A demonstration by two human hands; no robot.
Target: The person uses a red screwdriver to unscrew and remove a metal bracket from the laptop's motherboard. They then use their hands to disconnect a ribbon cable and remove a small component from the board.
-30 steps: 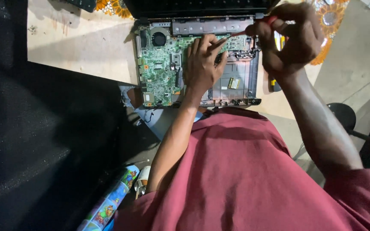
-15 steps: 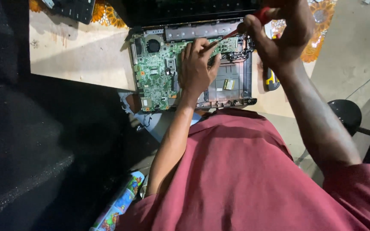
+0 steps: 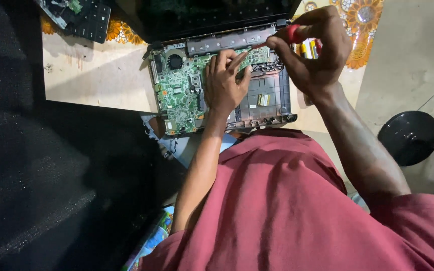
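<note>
Nearest the lens, my maroon shirt [image 3: 297, 211] fills the bottom of the frame, both forearms running up from it. Left of centre, my left hand [image 3: 225, 83] lies palm-down on the opened laptop [image 3: 272, 100], fingers spread and flat on the green circuit board [image 3: 179, 93], clasping nothing. The laptop sits at upper centre of the frame, its near edge at my chest, resting on the pale tabletop [image 3: 96, 80]. Up at upper right, my right hand [image 3: 315, 52] is closed around a red-handled screwdriver [image 3: 291, 34], its shaft slanting down-left so the tip meets the board just beyond my left fingertips. A round black fan [image 3: 175, 61] sits in the board's upper left corner. At far right, a black stool seat [image 3: 408, 136] stands on the floor. Farthest off, upper left, a dark keyboard part [image 3: 84, 15] lies on a flower-patterned cloth [image 3: 114, 30].
</note>
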